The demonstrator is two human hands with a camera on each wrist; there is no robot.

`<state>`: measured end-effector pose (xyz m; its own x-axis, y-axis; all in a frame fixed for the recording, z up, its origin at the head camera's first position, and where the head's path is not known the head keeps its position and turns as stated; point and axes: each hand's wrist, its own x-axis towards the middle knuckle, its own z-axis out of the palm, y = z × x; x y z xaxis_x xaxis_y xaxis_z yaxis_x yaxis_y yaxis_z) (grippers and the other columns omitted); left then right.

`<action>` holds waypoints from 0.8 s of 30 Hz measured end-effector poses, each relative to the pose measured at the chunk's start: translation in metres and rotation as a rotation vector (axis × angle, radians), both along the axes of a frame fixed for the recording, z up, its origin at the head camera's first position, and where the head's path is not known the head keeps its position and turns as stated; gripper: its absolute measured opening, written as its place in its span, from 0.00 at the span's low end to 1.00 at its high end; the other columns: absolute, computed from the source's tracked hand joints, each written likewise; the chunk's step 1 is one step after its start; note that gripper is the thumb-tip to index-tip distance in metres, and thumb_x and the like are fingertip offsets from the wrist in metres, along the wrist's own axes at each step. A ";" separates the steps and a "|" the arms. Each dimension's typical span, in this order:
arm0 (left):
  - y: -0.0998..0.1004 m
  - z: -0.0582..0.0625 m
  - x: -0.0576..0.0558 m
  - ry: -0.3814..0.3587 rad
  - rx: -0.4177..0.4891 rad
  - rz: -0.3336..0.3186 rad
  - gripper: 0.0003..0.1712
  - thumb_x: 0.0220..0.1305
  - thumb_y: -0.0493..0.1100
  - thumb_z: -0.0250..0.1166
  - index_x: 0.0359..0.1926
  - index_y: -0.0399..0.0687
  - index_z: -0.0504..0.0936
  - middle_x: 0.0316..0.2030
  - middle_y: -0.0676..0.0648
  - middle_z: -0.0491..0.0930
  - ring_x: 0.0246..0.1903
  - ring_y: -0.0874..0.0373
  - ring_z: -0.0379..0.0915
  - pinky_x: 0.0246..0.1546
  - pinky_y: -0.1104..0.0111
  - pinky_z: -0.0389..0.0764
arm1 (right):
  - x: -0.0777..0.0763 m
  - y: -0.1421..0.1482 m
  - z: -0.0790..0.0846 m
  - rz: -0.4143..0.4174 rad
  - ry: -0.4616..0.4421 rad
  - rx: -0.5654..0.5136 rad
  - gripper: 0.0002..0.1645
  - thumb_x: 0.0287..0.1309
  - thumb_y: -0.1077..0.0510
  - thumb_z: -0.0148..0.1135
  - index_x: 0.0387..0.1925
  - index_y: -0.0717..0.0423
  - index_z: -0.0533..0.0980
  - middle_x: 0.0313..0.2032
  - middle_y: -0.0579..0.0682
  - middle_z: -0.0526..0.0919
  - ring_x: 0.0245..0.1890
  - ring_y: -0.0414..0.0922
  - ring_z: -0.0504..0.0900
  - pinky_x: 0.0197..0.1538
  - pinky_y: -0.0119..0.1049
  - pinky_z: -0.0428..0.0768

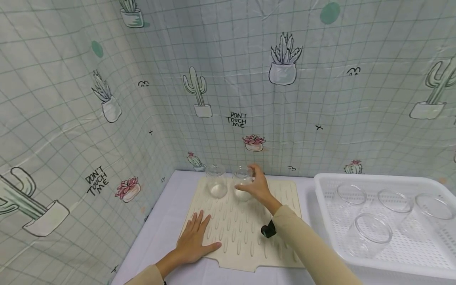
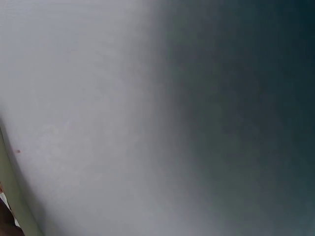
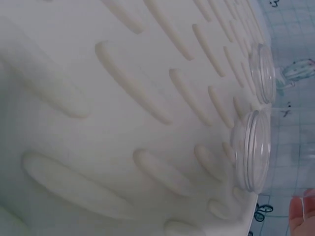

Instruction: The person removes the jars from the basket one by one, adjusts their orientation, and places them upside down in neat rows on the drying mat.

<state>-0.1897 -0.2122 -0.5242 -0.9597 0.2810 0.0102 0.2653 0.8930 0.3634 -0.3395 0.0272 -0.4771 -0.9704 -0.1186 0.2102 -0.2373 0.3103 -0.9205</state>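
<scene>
My right hand (image 1: 257, 187) grips a clear jar (image 1: 241, 194) from its right side, thumb at the front and fingers behind. That jar stands on a cream drying mat (image 1: 246, 233). In the right wrist view, the ringed end of the held jar (image 3: 252, 152) is down at the mat, and fingertips (image 3: 297, 216) show at the lower right. A second clear jar (image 1: 215, 186) stands just left of it. My left hand (image 1: 194, 241) rests flat with spread fingers on the mat's front left edge. The left wrist view is mostly blurred white cloth.
A white plastic basket (image 1: 322, 213) stands right of the mat, holding several clear jars, among them a front one (image 1: 370, 237) with its mouth up. White cloth (image 1: 156, 225) covers the table. A cactus-print curtain (image 1: 221, 91) hangs behind and at the left.
</scene>
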 end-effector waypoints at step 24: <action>0.001 0.002 0.000 0.000 0.017 -0.009 0.55 0.53 0.74 0.52 0.70 0.44 0.50 0.70 0.39 0.39 0.68 0.42 0.30 0.65 0.49 0.37 | 0.004 0.032 0.066 0.071 0.000 -0.025 0.55 0.36 0.49 0.77 0.64 0.52 0.56 0.56 0.56 0.64 0.55 0.54 0.65 0.54 0.49 0.69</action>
<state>-0.1892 -0.2117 -0.5225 -0.9570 0.2897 0.0145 0.2735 0.8844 0.3783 -0.3355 0.0591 -0.4110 -0.9598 -0.1818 0.2137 -0.2577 0.2700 -0.9277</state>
